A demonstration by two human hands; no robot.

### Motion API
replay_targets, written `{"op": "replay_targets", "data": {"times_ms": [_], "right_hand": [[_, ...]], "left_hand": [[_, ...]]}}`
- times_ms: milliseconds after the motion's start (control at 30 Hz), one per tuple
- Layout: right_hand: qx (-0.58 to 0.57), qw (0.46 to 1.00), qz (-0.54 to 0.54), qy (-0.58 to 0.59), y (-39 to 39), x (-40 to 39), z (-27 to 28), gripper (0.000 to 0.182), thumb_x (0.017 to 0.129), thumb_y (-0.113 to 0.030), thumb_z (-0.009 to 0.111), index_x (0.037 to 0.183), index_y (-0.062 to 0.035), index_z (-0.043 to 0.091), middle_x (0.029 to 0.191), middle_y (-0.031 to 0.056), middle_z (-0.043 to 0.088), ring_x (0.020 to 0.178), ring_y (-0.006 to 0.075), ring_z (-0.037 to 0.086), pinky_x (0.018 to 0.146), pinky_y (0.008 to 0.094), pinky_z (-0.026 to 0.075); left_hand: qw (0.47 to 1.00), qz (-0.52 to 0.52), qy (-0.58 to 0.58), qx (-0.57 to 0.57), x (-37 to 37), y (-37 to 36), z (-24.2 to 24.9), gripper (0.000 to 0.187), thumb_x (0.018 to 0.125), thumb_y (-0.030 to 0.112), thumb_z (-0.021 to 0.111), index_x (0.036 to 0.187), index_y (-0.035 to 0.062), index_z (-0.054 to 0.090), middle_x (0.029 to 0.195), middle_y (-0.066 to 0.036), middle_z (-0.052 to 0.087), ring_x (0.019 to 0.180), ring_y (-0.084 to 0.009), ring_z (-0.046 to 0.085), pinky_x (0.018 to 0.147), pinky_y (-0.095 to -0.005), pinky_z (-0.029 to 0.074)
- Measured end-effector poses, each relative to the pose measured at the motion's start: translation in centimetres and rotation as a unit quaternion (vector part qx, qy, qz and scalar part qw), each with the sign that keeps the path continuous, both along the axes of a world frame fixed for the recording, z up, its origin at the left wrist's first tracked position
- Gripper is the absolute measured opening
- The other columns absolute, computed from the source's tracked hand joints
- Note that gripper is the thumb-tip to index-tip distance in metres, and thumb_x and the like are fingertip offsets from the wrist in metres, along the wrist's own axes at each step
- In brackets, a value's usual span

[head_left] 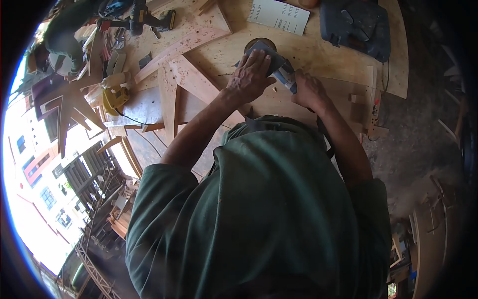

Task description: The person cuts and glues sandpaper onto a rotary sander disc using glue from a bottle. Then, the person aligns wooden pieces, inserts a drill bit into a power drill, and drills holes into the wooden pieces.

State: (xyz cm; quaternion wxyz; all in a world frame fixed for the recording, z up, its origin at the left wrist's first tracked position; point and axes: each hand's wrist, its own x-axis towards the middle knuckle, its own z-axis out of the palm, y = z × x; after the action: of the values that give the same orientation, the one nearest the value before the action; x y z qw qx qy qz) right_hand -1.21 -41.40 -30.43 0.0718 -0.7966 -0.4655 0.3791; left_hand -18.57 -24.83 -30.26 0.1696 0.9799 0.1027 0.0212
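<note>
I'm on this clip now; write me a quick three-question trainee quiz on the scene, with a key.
1. True or false: the left hand rests on the drill.
2. What large dark thing lies to the right of the white sheet in the picture?
3. Fill in: the hand gripping the blue-grey tool is the ____ one.

Key:
1. False; its fingers lie over a dark piece, while the drill is away at the upper left of the picture.
2. The dark case.
3. Right; the right hand is at the tool's near end.
</note>
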Motion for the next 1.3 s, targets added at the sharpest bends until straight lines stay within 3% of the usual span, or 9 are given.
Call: {"op": "replay_targets", "data": {"times_ms": [167,367,467,567,667,867,1100,1300], "right_hand": [[0.004,1.0,0.001,0.012,0.5,0.1,0.5,0.056,0.069,-0.014,0.076,0.118,0.005,0.055,0.103,0.0269,0.07,0.098,0.0414,0.071,0.087,0.0462,0.058],[-0.008,1.0,0.011,0.012,0.8,-0.3,0.9,0.06,0.068,-0.016,0.078,0.119,0.0051,0.054,0.101,0.0256,0.071,0.098,0.0414,0.071,0.086,0.0465,0.058],[-0.012,1.0,-0.006,0.014,0.8,-0.1,0.6,0.06,0.068,-0.016,0.078,0.119,0.0049,0.054,0.1,0.0261,0.071,0.096,0.0415,0.071,0.086,0.0468,0.058],[0.008,1.0,-0.013,0.015,0.8,-0.5,0.0,0.06,0.068,-0.016,0.078,0.118,0.0052,0.054,0.099,0.0267,0.071,0.095,0.042,0.072,0.086,0.047,0.058],[-0.007,1.0,-0.015,0.009,0.8,-0.6,0.0,0.06,0.068,-0.017,0.078,0.118,0.0053,0.054,0.099,0.0275,0.071,0.096,0.0427,0.071,0.087,0.0475,0.057],[-0.011,1.0,-0.013,0.02,1.0,0.1,0.2,0.06,0.067,-0.017,0.076,0.118,0.0048,0.053,0.099,0.028,0.071,0.098,0.0437,0.07,0.088,0.0482,0.056],[-0.007,1.0,-0.014,0.007,1.2,-0.6,0.4,0.056,0.068,-0.014,0.077,0.115,0.006,0.055,0.099,0.0279,0.071,0.094,0.0429,0.072,0.086,0.047,0.058],[-0.002,1.0,0.008,-0.012,0.8,-0.6,0.0,0.054,0.069,-0.012,0.076,0.115,0.0068,0.055,0.099,0.0283,0.07,0.095,0.0434,0.071,0.086,0.0479,0.058]], "left_hand": [[0.996,0.044,-0.043,-0.059,1.8,-0.2,0.0,0.093,0.086,0.053,0.075,0.146,-0.0089,0.042,0.153,-0.036,0.037,0.141,-0.055,0.036,0.12,-0.057,0.029],[0.988,0.091,-0.081,-0.1,1.5,-1.5,-0.5,0.101,0.084,0.069,0.066,0.137,-0.0144,0.044,0.146,-0.034,0.039,0.132,-0.0545,0.041,0.112,-0.0611,0.031],[0.979,0.12,-0.058,-0.155,2.8,-1.3,-0.3,0.098,0.085,0.069,0.065,0.134,-0.0131,0.046,0.144,-0.033,0.04,0.134,-0.0539,0.039,0.112,-0.0601,0.03],[0.979,0.138,-0.111,-0.103,3.6,-0.7,-1.5,0.1,0.086,0.072,0.061,0.137,-0.0131,0.046,0.147,-0.034,0.039,0.135,-0.0533,0.039,0.113,-0.0605,0.029],[0.982,0.172,-0.073,-0.042,4.1,-1.6,-2.2,0.103,0.088,0.074,0.056,0.143,-0.0129,0.042,0.15,-0.036,0.037,0.14,-0.0541,0.035,0.115,-0.0615,0.027],[0.984,0.157,-0.022,-0.08,1.5,-1.5,-1.5,0.105,0.091,0.076,0.05,0.145,-0.0133,0.04,0.153,-0.037,0.035,0.146,-0.0545,0.028,0.119,-0.062,0.022],[0.985,0.161,-0.027,-0.06,5.9,0.7,-1.7,0.104,0.088,0.074,0.056,0.142,-0.0143,0.041,0.149,-0.036,0.04,0.14,-0.052,0.037,0.117,-0.0605,0.028],[0.99,0.081,-0.007,-0.116,1.1,0.2,-1.2,0.111,0.091,0.078,0.047,0.149,-0.015,0.033,0.158,-0.037,0.028,0.151,-0.0518,0.022,0.124,-0.0575,0.019]]}}
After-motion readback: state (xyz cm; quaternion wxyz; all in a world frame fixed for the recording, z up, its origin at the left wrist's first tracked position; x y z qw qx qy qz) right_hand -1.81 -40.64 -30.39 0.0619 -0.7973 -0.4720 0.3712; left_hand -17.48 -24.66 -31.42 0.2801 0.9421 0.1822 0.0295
